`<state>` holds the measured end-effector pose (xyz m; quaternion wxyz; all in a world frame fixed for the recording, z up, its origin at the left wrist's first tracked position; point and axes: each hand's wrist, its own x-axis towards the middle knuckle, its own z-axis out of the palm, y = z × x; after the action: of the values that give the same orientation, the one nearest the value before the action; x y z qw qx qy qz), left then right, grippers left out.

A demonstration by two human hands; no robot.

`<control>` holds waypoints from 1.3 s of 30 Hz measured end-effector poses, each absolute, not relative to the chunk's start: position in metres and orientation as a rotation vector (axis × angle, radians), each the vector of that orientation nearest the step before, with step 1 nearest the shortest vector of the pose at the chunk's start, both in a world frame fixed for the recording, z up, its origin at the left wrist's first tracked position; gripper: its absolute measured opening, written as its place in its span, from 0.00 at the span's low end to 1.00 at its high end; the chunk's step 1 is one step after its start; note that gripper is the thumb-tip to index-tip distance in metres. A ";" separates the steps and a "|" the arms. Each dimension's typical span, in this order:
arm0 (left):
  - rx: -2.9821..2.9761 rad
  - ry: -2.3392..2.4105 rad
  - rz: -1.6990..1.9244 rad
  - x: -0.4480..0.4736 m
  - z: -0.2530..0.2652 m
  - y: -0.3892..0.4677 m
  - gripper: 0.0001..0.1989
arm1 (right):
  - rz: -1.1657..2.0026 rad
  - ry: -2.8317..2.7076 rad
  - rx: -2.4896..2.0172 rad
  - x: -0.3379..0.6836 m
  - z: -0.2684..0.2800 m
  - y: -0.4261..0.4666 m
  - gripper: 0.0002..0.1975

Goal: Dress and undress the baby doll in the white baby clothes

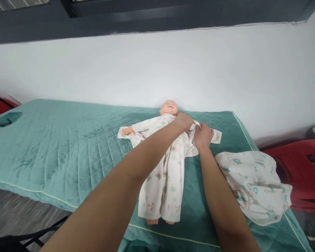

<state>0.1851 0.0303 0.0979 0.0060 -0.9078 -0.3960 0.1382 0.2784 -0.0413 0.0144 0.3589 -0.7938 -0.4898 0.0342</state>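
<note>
Here's the doll point(169, 108), flat on its back on the green quilted mattress point(68, 150), head up by the white wall point(136, 70), feet toward the person, bare toes poking from the trouser hems. It's in a white printed outfit point(170, 182), and the arm at the left of the view stretches sideways along a spread flap of white cloth, its little hand bare. Over on the other side, both hands are on the clothing! The left hand point(185, 120) is bent over the doll's shoulder, just below the head; its fingertips are hidden from here, so I can't tell whether they're pinching. The right hand point(203, 134), close beside it, has its fingers curled tight on the white sleeve point(216, 137), whose end sticks out beyond the knuckles. Next to the right forearm lies a rumpled patterned cloth point(257, 185), and past that, a red chair point(299, 171).
</note>
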 end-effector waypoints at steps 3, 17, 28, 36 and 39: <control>-2.844 -1.249 0.467 0.180 0.104 0.039 0.24 | 0.097 -1.201 -2.057 0.280 0.016 -0.041 0.19; -2.914 -1.030 0.432 0.194 0.089 0.028 0.18 | 0.117 -1.111 -2.110 0.278 0.019 -0.040 0.16; -2.831 -1.078 0.380 0.159 0.117 0.039 0.19 | 0.231 -0.922 -1.889 0.293 0.009 -0.036 0.18; -2.825 -1.124 0.402 0.138 0.135 0.042 0.21 | 0.320 -0.812 -1.722 0.295 0.007 -0.038 0.14; -2.831 -1.140 0.410 0.134 0.138 0.040 0.21 | 0.387 -0.755 -1.569 0.300 0.003 -0.032 0.11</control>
<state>0.1337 0.0403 0.1383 0.0310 -0.9189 -0.3700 0.1331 0.2997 -0.0323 0.0030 0.6281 -0.6845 -0.3293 0.1689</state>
